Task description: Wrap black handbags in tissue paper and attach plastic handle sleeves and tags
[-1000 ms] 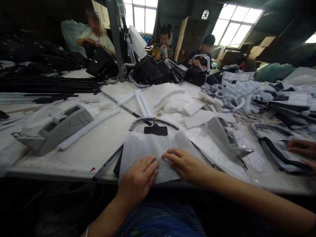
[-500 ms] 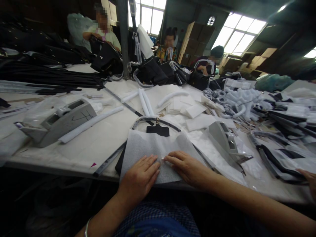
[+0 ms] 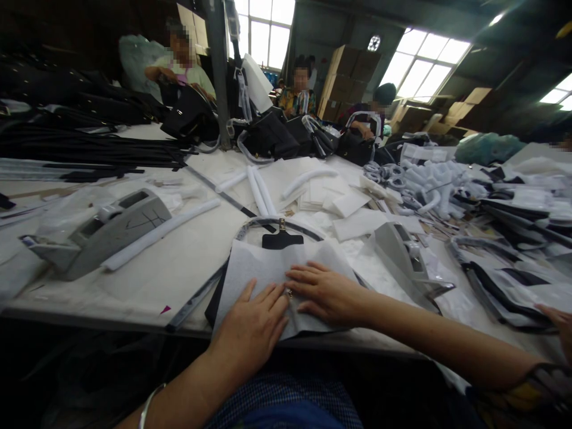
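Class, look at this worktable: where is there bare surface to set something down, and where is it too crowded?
Bare table lies between the long white foam tube, the white sheet under the left hand and right hand, and the near edge. Right of the right tape dispenser, wrapped straps and foam pieces crowd the surface.

White foam sheet point(image 3: 263, 271) flat over black bag point(image 3: 282, 241), table's near edge

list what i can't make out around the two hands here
Head view: the flat black piece lies mostly under the white foam sheet, so its shape is hidden.
Head view: the tiny thing between left hand and right hand is too small to identify.
Head view: another person's hand is cut off by the right edge.
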`<state>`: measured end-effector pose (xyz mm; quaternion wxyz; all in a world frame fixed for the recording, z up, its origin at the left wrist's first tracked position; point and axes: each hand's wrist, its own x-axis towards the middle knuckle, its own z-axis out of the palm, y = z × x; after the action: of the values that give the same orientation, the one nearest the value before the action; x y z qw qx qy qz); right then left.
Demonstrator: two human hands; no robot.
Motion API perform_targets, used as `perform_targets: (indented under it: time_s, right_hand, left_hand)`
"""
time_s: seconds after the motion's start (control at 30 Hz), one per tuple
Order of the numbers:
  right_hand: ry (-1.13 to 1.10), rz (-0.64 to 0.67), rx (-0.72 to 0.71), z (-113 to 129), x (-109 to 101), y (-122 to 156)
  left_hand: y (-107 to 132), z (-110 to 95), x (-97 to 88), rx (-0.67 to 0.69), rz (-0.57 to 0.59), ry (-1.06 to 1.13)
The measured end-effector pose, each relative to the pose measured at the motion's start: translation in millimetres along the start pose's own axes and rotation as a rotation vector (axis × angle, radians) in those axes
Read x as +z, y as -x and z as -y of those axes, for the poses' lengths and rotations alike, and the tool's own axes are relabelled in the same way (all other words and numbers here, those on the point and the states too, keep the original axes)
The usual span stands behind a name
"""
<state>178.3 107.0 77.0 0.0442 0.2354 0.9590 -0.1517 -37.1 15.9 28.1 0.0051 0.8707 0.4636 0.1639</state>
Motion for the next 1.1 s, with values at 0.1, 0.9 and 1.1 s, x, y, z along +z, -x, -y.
perform_targets:
  time_s: [0.1, 0.9, 1.1]
  right_hand:
    - [-0.057, 0.007, -0.02, -7.4, 18.6, 4.3]
    - [-0.258, 0.004, 0.02, -26.5, 25.0, 13.5]
    - [-0.214, -0.01, 0.004, -30.4, 23.2, 12.1]
  left_hand:
    - [2.1, 3.4, -3.1, 0.013, 0.054, 0.0]
    - [21.9, 27.3, 2.2, -0.029, 0.12, -0.113]
    - [15.9, 22.6, 2.7, -0.236, 0.077, 0.071]
